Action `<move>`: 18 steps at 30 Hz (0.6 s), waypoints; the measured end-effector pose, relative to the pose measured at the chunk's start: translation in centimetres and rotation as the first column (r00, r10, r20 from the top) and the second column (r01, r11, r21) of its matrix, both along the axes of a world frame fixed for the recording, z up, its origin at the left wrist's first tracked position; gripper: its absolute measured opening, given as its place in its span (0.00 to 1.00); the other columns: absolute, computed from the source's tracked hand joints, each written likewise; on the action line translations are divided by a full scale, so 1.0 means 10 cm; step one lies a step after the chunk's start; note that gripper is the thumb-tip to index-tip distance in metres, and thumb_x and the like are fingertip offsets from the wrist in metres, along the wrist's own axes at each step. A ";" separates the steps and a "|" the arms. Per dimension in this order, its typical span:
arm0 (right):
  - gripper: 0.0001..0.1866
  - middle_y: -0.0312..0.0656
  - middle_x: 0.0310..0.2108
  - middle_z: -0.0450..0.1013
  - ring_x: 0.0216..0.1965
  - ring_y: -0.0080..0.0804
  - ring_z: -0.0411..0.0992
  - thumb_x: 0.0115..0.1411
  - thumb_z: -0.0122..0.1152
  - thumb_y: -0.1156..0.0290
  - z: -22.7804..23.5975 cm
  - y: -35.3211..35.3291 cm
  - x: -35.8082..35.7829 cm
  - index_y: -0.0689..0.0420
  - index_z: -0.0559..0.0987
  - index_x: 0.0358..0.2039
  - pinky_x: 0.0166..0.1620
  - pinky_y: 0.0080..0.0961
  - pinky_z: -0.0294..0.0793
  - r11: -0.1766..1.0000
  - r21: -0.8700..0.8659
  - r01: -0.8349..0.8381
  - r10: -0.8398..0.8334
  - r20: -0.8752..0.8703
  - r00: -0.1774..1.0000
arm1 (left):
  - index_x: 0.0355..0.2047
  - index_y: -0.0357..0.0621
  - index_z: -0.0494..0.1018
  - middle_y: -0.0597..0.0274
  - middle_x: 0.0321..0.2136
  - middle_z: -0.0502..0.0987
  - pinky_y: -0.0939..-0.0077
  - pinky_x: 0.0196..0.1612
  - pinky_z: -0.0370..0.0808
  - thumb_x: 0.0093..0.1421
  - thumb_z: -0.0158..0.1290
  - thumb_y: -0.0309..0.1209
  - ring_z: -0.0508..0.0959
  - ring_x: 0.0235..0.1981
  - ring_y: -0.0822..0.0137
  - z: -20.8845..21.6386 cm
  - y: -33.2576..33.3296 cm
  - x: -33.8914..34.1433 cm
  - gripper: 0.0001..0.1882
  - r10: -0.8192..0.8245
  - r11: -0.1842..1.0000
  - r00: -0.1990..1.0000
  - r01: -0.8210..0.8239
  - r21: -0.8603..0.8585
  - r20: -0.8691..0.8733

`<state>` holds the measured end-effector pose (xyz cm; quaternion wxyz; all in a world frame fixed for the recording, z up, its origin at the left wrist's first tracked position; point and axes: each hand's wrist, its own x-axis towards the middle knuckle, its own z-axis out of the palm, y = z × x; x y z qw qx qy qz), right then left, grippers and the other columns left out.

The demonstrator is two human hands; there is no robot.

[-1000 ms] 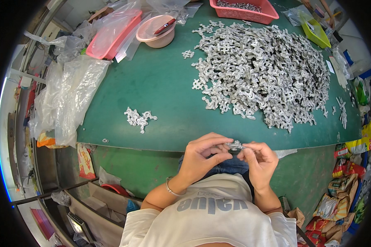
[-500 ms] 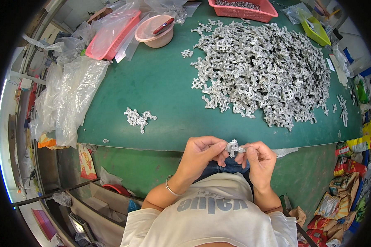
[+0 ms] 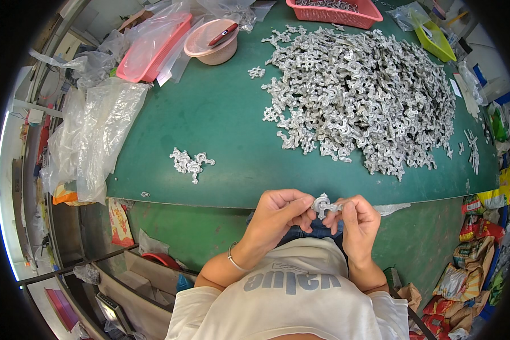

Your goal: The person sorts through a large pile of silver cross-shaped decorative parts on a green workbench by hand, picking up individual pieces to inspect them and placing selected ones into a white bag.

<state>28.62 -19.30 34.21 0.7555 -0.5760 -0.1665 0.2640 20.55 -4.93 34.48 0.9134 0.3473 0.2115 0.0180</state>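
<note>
Between my two hands, just in front of the table's near edge, is a small silver-grey cast metal part with curved arms and a pointed tip. My left hand pinches its left side between thumb and fingers. On the other side, my right hand grips an arm of the same part with thumb and forefinger. A large heap of similar metal parts covers the right half of the green table. A small cluster of metal parts lies apart on the left.
Along the back stand a pink basket of metal parts, a pink bowl with a red-handled tool and a yellow-green tray. Clear plastic bags and a pink tray lie at the left. Coloured packages stand at the lower right.
The metal part has turned slightly in my fingers and shifted a touch to the right. Both hands keep their hold; the heap and cluster look the same.
</note>
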 end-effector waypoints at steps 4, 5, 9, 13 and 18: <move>0.15 0.44 0.21 0.72 0.19 0.19 0.66 0.62 0.42 0.68 -0.03 -0.01 0.01 0.66 0.72 0.27 0.21 0.13 0.63 1.000 0.025 -0.004 0.004 0.003 1.000 | 0.31 0.32 0.72 0.59 0.23 0.75 0.80 0.24 0.74 0.57 0.48 0.28 0.73 0.19 0.74 0.02 -0.02 0.00 0.09 0.028 1.000 1.000 -0.028 0.011 -0.008; 0.15 0.44 0.21 0.72 0.19 0.19 0.66 0.63 0.42 0.68 -0.03 -0.01 0.01 0.67 0.72 0.28 0.21 0.13 0.64 1.000 0.020 -0.007 0.007 0.006 1.000 | 0.31 0.32 0.72 0.59 0.22 0.75 0.80 0.24 0.74 0.57 0.49 0.28 0.73 0.19 0.74 0.03 -0.03 0.00 0.09 0.035 0.999 0.999 -0.035 0.032 -0.007; 0.16 0.44 0.21 0.72 0.19 0.20 0.67 0.63 0.41 0.67 -0.01 -0.01 -0.01 0.68 0.72 0.28 0.20 0.14 0.64 1.000 0.022 0.003 -0.003 0.013 1.000 | 0.30 0.31 0.72 0.59 0.22 0.75 0.80 0.24 0.74 0.57 0.49 0.28 0.73 0.19 0.74 0.05 -0.04 -0.01 0.09 0.050 0.997 0.999 -0.050 0.060 -0.008; 0.17 0.44 0.22 0.72 0.19 0.21 0.67 0.63 0.41 0.67 -0.01 -0.02 0.00 0.68 0.73 0.28 0.20 0.14 0.64 1.000 0.019 -0.002 0.001 0.018 1.000 | 0.30 0.32 0.72 0.59 0.22 0.75 0.80 0.24 0.74 0.57 0.48 0.28 0.72 0.19 0.74 0.05 -0.04 -0.01 0.09 0.045 0.998 0.999 -0.045 0.042 -0.006; 0.16 0.45 0.22 0.72 0.18 0.21 0.66 0.62 0.41 0.68 0.00 -0.03 0.00 0.68 0.73 0.27 0.20 0.15 0.64 1.000 0.020 -0.006 0.005 0.037 0.999 | 0.30 0.33 0.72 0.60 0.22 0.75 0.80 0.24 0.74 0.58 0.48 0.29 0.72 0.19 0.75 0.04 -0.03 -0.02 0.10 0.034 0.999 0.999 -0.034 -0.009 0.006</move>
